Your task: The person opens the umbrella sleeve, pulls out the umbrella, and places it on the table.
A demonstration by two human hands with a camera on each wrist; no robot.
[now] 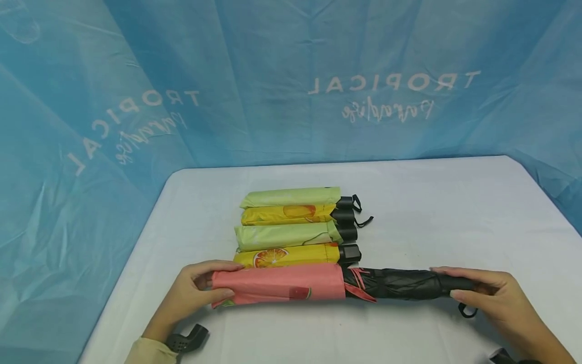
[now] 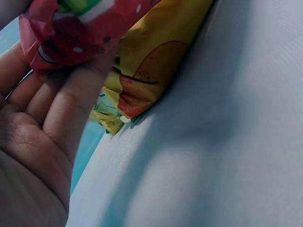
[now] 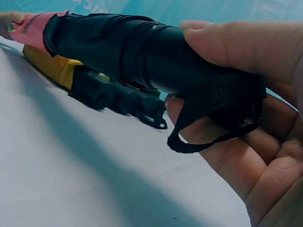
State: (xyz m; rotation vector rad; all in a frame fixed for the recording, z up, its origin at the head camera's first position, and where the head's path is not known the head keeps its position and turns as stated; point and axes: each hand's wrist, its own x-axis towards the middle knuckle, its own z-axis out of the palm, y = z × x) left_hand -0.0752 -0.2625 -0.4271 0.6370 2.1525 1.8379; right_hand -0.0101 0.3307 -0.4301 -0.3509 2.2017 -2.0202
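Observation:
A folded black umbrella (image 1: 404, 284) lies level across the front of the head view, its left part inside a pink watermelon-print sleeve (image 1: 277, 285). At the sleeve's left end my left hand (image 1: 195, 288) pinches the fabric, fingers behind and thumb in front. My right hand (image 1: 493, 293) grips the umbrella's handle at the other end; in the right wrist view the thumb lies along the black handle (image 3: 165, 59) and a wrist strap (image 3: 187, 147) loops below it. Thin pink strips (image 1: 359, 290) stick out at the sleeve's opening.
Behind the pink sleeve, several sleeved umbrellas lie in a row, among them a front yellow umbrella (image 1: 291, 256) with fruit print and a green umbrella (image 1: 286, 236). Their black handles point right. The white table (image 1: 454, 207) ends at a blue printed curtain (image 1: 273, 101).

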